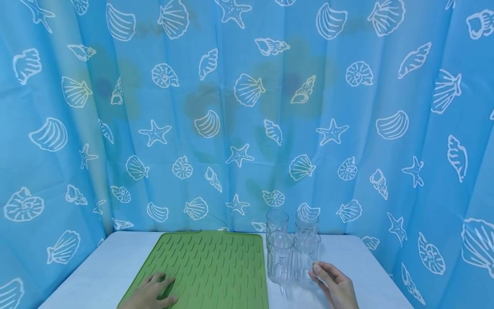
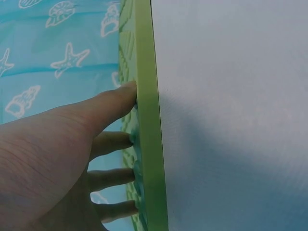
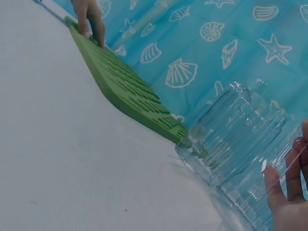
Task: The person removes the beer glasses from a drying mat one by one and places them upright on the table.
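My left hand (image 1: 150, 294) rests with spread fingers on a green ridged drying mat (image 1: 216, 262). In the left wrist view its fingertips (image 2: 126, 91) touch the mat's top near the front edge. Several clear drinking glasses (image 1: 277, 223) stand upright and close together just right of the mat. My right hand (image 1: 335, 285) pinches the right side of the front right drinking glass (image 1: 306, 253) between thumb and fingers. In the right wrist view the thumb lies against that side, and some fingers show through the clear wall.
The mat and glasses sit on a white-covered table (image 1: 347, 253). A blue curtain (image 1: 247, 128) with white shells and starfish hangs behind and along both sides. One more clear drinking glass (image 1: 281, 257) stands directly left of the one at my right hand.
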`<state>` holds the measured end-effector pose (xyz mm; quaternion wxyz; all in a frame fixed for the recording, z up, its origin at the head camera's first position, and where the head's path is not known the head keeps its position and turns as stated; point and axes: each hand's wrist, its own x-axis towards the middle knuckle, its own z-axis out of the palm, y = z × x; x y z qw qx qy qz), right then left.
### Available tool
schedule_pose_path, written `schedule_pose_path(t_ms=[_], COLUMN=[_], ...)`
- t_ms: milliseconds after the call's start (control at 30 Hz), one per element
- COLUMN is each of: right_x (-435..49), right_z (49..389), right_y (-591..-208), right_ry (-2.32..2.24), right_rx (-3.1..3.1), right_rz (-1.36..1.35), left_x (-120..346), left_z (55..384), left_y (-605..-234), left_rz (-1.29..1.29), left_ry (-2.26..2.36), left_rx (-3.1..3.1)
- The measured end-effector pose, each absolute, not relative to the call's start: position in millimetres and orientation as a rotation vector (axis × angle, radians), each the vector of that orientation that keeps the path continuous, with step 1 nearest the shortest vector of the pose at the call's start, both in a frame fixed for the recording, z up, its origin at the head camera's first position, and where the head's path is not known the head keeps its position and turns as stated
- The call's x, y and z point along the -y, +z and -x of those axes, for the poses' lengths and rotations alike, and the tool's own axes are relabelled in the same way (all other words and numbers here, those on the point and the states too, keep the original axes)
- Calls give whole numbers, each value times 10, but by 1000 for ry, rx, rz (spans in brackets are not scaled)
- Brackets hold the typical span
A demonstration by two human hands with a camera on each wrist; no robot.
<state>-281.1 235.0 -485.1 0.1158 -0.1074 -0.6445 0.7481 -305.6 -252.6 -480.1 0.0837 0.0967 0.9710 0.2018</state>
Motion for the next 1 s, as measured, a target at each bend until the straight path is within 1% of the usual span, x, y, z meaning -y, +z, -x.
schedule_pose_path(t_ms=[233,567,1000], right_x=[-2379,-2457,-2546], right_z=[2790,2805,2887], right_y=[-4863,-4845,-4855], right_ry=[2161,2187,1967], right_rx=[1941,1986,2244], right_rz=[350,292,309], left_x=[2509,2501,2486], left_z=[3041,3046,3054], left_y=[-4810,-4810,-4790], left_rz=[-277,-276,-242], left_ry=[616,602,584], left_rx=[-2865,-2871,-2873])
